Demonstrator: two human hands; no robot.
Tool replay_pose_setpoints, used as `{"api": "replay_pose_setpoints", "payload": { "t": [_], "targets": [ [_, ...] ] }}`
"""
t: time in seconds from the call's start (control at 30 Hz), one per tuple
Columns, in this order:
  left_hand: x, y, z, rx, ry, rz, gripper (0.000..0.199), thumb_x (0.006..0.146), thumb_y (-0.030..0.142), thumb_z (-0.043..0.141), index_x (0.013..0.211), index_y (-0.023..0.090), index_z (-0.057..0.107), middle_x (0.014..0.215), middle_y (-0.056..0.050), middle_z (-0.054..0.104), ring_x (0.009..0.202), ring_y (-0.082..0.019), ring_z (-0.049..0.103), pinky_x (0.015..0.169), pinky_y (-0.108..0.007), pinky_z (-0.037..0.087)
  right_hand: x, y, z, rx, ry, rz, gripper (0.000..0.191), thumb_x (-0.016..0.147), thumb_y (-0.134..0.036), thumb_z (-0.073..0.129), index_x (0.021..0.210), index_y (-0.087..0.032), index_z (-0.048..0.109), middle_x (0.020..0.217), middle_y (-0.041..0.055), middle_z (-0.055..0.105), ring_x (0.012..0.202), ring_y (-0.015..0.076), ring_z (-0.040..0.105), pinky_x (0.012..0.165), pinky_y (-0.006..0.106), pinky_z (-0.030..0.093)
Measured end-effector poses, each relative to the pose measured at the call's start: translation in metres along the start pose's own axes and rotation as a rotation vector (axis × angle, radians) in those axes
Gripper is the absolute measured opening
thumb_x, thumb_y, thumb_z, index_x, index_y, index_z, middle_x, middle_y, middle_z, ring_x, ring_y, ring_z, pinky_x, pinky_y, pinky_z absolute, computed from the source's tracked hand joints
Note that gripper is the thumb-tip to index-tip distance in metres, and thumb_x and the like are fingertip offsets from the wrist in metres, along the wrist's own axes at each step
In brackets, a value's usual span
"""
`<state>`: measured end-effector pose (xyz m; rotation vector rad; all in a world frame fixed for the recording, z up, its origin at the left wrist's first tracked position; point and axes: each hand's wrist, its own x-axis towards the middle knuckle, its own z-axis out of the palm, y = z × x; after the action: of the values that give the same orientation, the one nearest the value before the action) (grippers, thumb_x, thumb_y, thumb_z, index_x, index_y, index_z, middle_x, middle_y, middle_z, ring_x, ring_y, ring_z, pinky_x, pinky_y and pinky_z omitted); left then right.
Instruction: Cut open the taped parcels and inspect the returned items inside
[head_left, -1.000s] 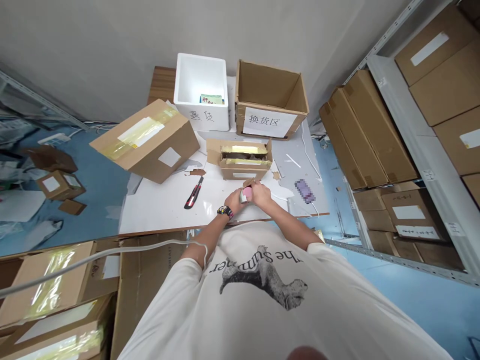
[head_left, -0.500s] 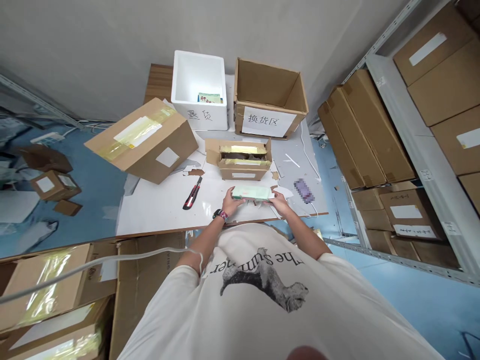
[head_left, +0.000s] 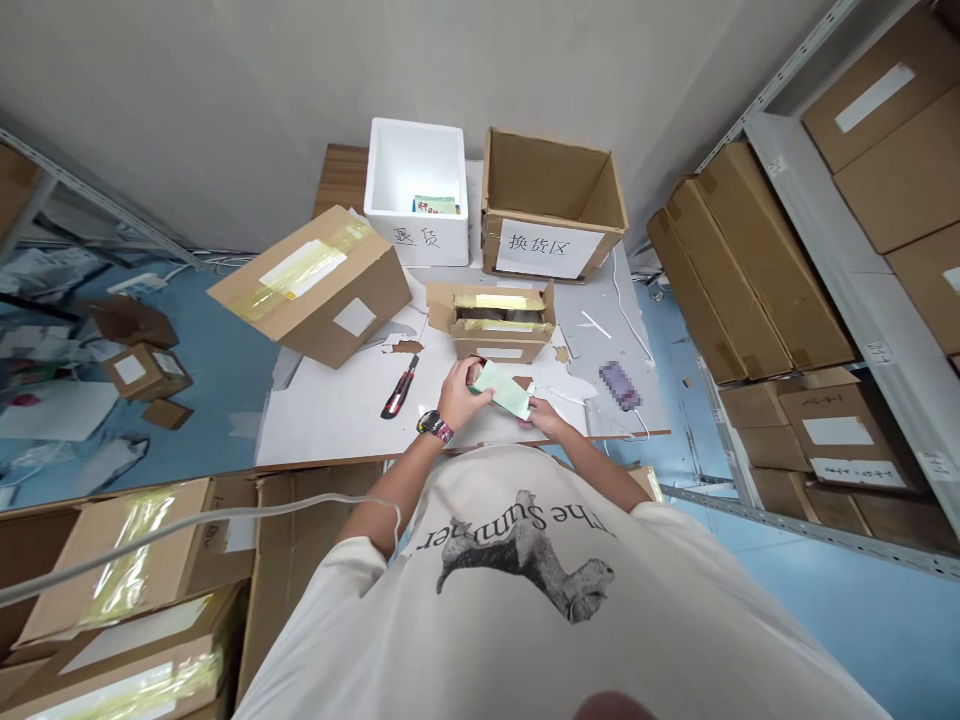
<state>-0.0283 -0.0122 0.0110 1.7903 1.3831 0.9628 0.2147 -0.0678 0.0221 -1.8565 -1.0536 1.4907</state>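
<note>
Over the front of the table I hold a pale green flat box [head_left: 504, 388] in both hands, tilted down to the right. My left hand [head_left: 461, 393], with a watch on its wrist, is closed on its left end. The fingers of my right hand [head_left: 546, 417] grip its lower right corner. Just beyond the hands stands an opened cardboard box [head_left: 495, 340] with yellowish tape on its flaps; its contents are dark and hard to make out. To the left of my hands lies a red and black box cutter [head_left: 400, 387].
A white foam box [head_left: 416, 240] holding green packets and an open carton [head_left: 551, 250] with a handwritten sign stand at the back. A taped carton [head_left: 322, 290] leans at left. A blurred purple object [head_left: 620, 386] lies at right. Shelves of cartons [head_left: 757, 260] flank the table.
The green box has turned from level to slanting, its right end lower and nearer me. My left hand has moved up around its end. The view has shifted slightly left.
</note>
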Motion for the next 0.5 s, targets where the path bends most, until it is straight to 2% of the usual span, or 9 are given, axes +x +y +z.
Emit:
{"api": "replay_pose_setpoints", "payload": {
  "t": [0.1, 0.2, 0.27, 0.37, 0.43, 0.5],
  "targets": [
    [0.001, 0.004, -0.007, 0.127, -0.098, 0.127, 0.071, 0.083, 0.021, 0.088, 0.151, 0.025, 0.068, 0.143, -0.014, 0.073, 0.133, -0.037, 0.072, 0.119, -0.050, 0.061, 0.014, -0.001, 0.008, -0.040, 0.079, 0.000, 0.021, 0.085, -0.036, 0.078, 0.099, -0.021, 0.075, 0.091, 0.0014, 0.079, 0.082, 0.0205, 0.076, 0.080, 0.039, 0.071],
    [0.004, -0.001, -0.002, 0.206, -0.246, 0.229, 0.071, 0.082, 0.012, 0.082, 0.149, 0.027, 0.068, 0.148, -0.014, 0.072, 0.141, -0.038, 0.069, 0.125, -0.051, 0.057, 0.020, -0.016, 0.003, -0.078, 0.190, -0.101, 0.017, 0.093, -0.034, 0.065, 0.102, -0.022, 0.074, 0.108, 0.0061, 0.081, 0.101, 0.0228, 0.078, 0.095, 0.039, 0.069],
    [0.004, -0.009, 0.006, 0.217, -0.327, 0.267, 0.074, 0.078, 0.008, 0.079, 0.149, 0.028, 0.068, 0.150, -0.013, 0.072, 0.143, -0.038, 0.068, 0.126, -0.052, 0.057, 0.017, -0.032, -0.002, -0.190, 0.208, -0.301, 0.021, 0.100, -0.030, 0.058, 0.107, -0.023, 0.077, 0.122, 0.0095, 0.081, 0.119, 0.0247, 0.076, 0.108, 0.039, 0.065],
    [0.002, -0.024, 0.019, 0.190, -0.349, 0.282, 0.079, 0.075, 0.006, 0.078, 0.150, 0.027, 0.065, 0.162, -0.015, 0.064, 0.144, -0.038, 0.068, 0.123, -0.052, 0.060, 0.008, -0.059, -0.002, -0.554, 0.095, -0.602, 0.027, 0.107, -0.025, 0.058, 0.117, -0.025, 0.082, 0.136, 0.0117, 0.077, 0.134, 0.0280, 0.069, 0.122, 0.042, 0.057],
    [0.000, -0.032, 0.026, 0.158, -0.305, 0.261, 0.080, 0.075, 0.007, 0.079, 0.152, 0.023, 0.062, 0.172, -0.019, 0.055, 0.143, -0.038, 0.070, 0.117, -0.051, 0.064, 0.004, -0.074, 0.002, -0.816, 0.011, -0.636, 0.026, 0.108, -0.025, 0.065, 0.123, -0.025, 0.085, 0.147, 0.0120, 0.074, 0.141, 0.0308, 0.063, 0.124, 0.044, 0.055],
    [-0.003, -0.037, 0.030, 0.116, -0.258, 0.238, 0.083, 0.075, 0.009, 0.079, 0.154, 0.020, 0.058, 0.172, -0.021, 0.054, 0.141, -0.036, 0.070, 0.114, -0.050, 0.065, 0.003, -0.085, 0.010, -1.023, -0.030, -0.578, 0.027, 0.107, -0.026, 0.071, 0.129, -0.024, 0.086, 0.156, 0.0128, 0.071, 0.145, 0.0330, 0.060, 0.120, 0.044, 0.057]
  ]
}}
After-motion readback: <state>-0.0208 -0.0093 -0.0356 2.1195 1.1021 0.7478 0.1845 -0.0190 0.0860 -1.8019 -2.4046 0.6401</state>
